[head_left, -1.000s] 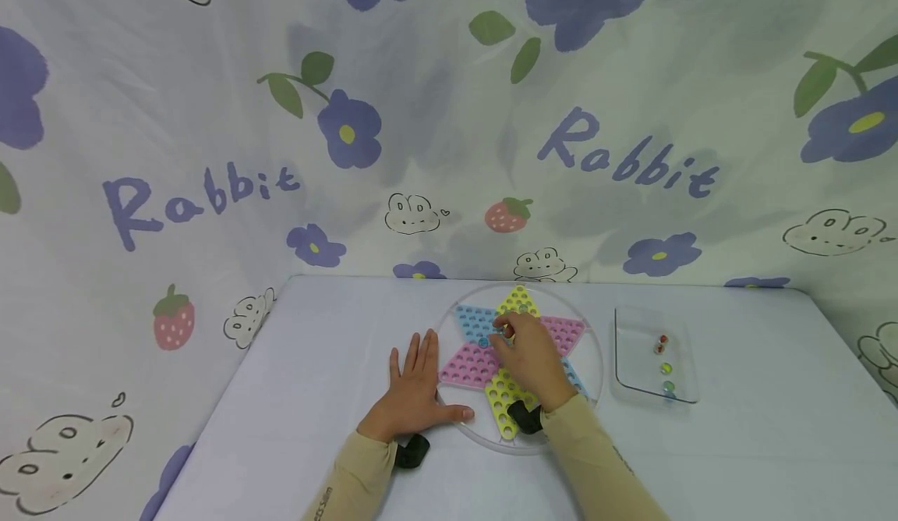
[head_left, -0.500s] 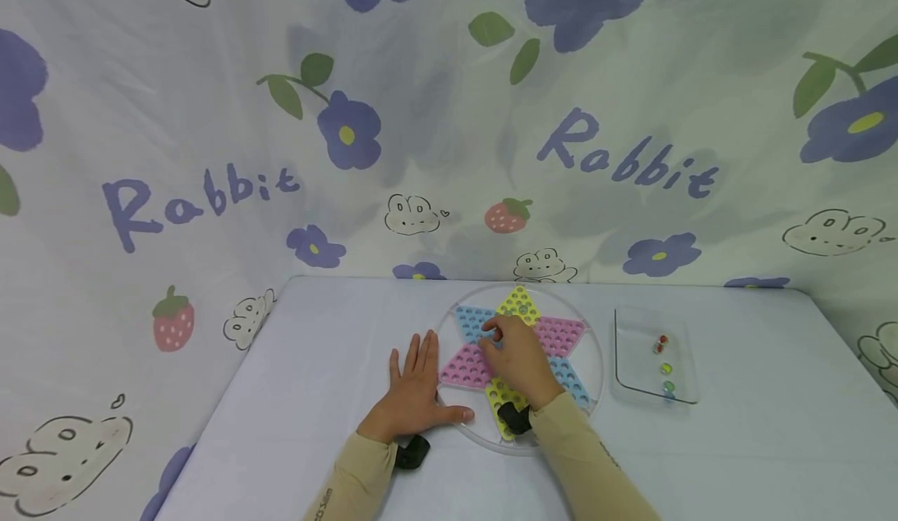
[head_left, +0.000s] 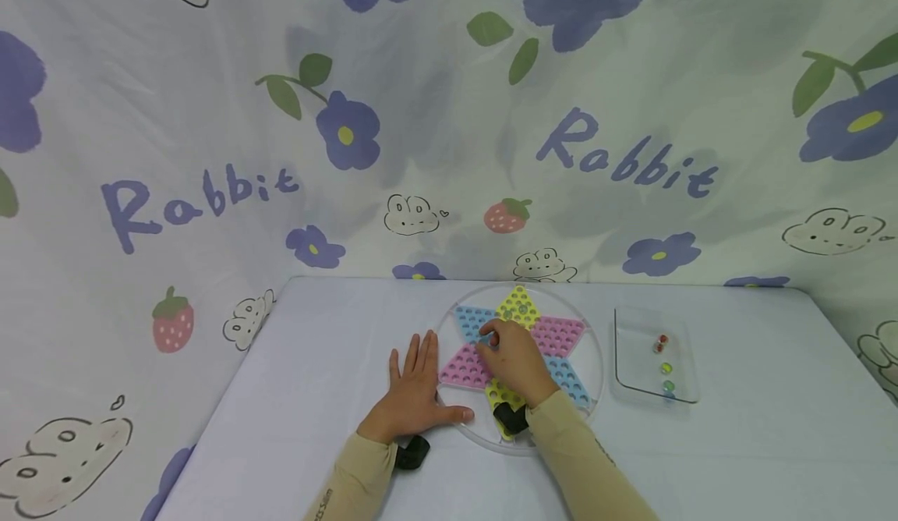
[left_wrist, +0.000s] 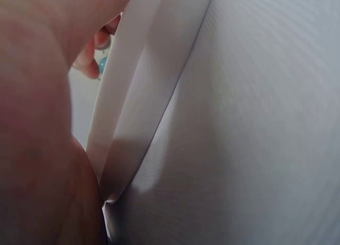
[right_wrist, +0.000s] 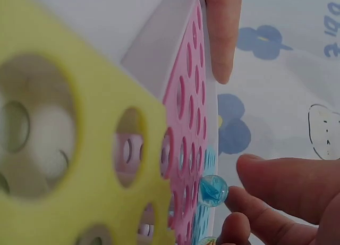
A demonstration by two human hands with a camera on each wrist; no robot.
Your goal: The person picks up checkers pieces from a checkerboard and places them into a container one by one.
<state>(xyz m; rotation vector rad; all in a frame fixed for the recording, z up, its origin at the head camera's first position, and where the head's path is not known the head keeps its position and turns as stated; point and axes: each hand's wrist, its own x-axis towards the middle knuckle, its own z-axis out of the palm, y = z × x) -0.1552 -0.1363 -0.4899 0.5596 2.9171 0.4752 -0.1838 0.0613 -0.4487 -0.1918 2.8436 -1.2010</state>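
A star-shaped marble board (head_left: 560, 336) with pink, yellow and blue holed triangles lies inside a clear round rim (head_left: 491, 447). My left hand (head_left: 414, 396) rests flat at its left edge, fingers spread and thumb over the rim. Over the board's middle, my right hand (head_left: 515, 357) bends thumb and fingers down around a blue marble (right_wrist: 214, 190). In the right wrist view its index fingertip is right at the marble, while a small gap shows beside the thumb (right_wrist: 252, 168). A multicoloured marble (right_wrist: 208, 241) peeks out below, partly cut off. The left wrist view also catches the blue marble (left_wrist: 103, 64).
A clear rectangular box (head_left: 616, 349) stands right of the board, holding red marbles (head_left: 661, 343), a yellow-green marble (head_left: 666, 368) and others nearer its front. Clear marbles (head_left: 523, 310) sit in the far yellow triangle. A patterned curtain (head_left: 449, 154) hangs behind the table.
My right hand has moved left and slightly nearer, from beside the blue marble to over it, then nearly stopped. The left hand has stayed in place.
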